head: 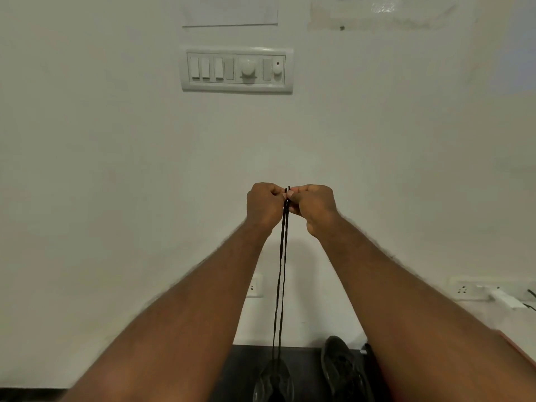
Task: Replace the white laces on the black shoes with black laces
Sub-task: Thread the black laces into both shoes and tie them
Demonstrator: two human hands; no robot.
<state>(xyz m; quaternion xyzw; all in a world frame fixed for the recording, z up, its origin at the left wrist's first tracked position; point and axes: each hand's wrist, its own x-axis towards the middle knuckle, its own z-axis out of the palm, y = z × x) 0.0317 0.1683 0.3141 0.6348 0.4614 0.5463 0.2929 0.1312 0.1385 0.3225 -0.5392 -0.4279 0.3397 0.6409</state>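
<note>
Fingers [275, 193] of left hand [264, 206] and right hand [314, 208] are curled, pinching the two ends of the black lace [282, 271] side by side (tips about level), raised before the wall. Both strands run straight down into the near black shoe [274, 381] on the dark bench [304, 359]. Second shoe [342, 369] sits just right of it.

left grip [264, 206] pinches black lace [280, 253] | right grip [311, 208] same | arms outstretched
</note>
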